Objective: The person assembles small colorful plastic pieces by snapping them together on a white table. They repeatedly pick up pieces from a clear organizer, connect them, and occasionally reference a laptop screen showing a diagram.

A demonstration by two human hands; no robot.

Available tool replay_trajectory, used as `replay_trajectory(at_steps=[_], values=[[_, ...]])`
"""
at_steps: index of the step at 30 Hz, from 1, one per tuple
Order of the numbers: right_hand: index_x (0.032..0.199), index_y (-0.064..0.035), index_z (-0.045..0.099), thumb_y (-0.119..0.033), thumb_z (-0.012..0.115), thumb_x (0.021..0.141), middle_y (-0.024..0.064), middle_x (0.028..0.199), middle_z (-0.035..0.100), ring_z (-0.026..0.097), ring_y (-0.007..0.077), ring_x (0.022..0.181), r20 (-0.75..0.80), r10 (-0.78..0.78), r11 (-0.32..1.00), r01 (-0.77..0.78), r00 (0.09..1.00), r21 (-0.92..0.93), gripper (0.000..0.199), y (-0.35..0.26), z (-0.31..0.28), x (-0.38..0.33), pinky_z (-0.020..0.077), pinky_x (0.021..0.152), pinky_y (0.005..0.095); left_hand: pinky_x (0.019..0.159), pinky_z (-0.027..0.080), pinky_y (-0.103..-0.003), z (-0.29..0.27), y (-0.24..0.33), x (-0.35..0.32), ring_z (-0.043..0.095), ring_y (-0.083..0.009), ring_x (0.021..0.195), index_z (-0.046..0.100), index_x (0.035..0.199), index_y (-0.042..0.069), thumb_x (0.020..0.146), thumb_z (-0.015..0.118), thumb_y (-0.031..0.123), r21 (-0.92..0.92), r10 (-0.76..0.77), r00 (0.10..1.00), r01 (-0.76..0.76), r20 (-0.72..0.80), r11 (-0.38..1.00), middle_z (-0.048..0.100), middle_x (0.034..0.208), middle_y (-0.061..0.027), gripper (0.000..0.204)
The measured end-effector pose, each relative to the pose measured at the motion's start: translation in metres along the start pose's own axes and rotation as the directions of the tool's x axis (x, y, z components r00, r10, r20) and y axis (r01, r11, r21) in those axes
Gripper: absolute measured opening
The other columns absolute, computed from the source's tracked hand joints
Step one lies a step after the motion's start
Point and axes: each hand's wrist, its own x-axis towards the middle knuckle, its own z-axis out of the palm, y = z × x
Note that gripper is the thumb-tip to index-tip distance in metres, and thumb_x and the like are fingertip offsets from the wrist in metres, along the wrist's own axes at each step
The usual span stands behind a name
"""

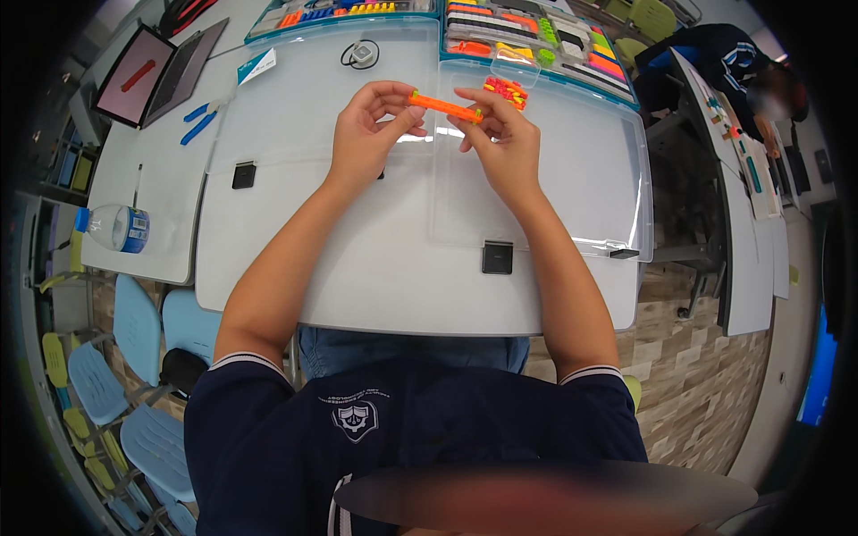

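Observation:
An orange building beam (444, 108) with small yellow-green pieces at both ends is held up above the table between my two hands. My left hand (377, 121) pinches its left end between thumb and fingers. At the other end, the thumb and index finger of my right hand (502, 134) close on the beam. Just beyond my right hand lies a heap of small red and yellow pegs (508, 93) on a clear plastic lid (572, 161).
Parts trays (536, 40) with colourful pieces line the far edge. A laptop (165, 71), blue-handled pliers (200, 121) and a plastic bottle (116, 228) are at the left. A coiled cable (360, 55) lies ahead. Another person (733, 62) sits at a table on the right.

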Motion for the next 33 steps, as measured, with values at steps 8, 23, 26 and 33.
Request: replay_trajectory(at_steps=[8,23,26,33], values=[[0.117,-0.0002,0.058,-0.007,0.074,0.084,0.0044,0.085,0.066,0.065,0.0091,0.065,-0.016,0.129,0.985,-0.126,0.992,0.121,0.037,0.002,-0.003,0.001,0.0397,0.049,0.0181,0.074,0.06,-0.029,0.002,-0.006,-0.003,0.064,-0.014,0.086,0.055,0.111,-0.004,0.088,0.068,0.004,-0.017,-0.024,0.996,0.023,-0.083,1.0,0.064,0.099,-0.0116,0.028],[0.098,-0.0007,0.055,-0.009,0.071,0.087,0.0075,0.083,0.068,0.066,0.0112,0.064,-0.087,0.204,0.955,-0.179,0.975,0.237,0.021,0.011,0.0,0.002,0.0434,0.051,0.0211,0.066,0.053,-0.024,0.0,-0.012,-0.006,0.063,-0.0098,0.08,0.059,0.105,-0.001,0.087,0.072,0.015,0.094,-0.146,0.984,0.155,-0.102,0.983,0.066,0.094,-0.0076,0.028],[0.095,-0.0014,0.054,-0.009,0.07,0.087,0.0069,0.08,0.069,0.064,0.0106,0.062,-0.087,0.207,0.956,-0.183,0.974,0.229,0.019,0.01,-0.001,0.002,0.0429,0.051,0.0211,0.066,0.052,-0.024,0.0,-0.015,-0.005,0.063,-0.0095,0.079,0.059,0.103,0.0,0.087,0.073,0.017,0.107,-0.153,0.983,0.164,-0.105,0.981,0.066,0.092,-0.0066,0.027],[0.093,-0.003,0.054,-0.009,0.07,0.088,0.006,0.078,0.069,0.062,0.0095,0.06,-0.078,0.194,0.956,-0.17,0.978,0.238,0.017,0.012,-0.001,0.002,0.0407,0.05,0.0207,0.065,0.053,-0.025,-0.002,-0.017,-0.006,0.063,-0.0097,0.076,0.059,0.099,0.002,0.088,0.072,0.016,0.135,-0.18,0.978,0.193,-0.102,0.972,0.067,0.088,-0.0056,0.022]])
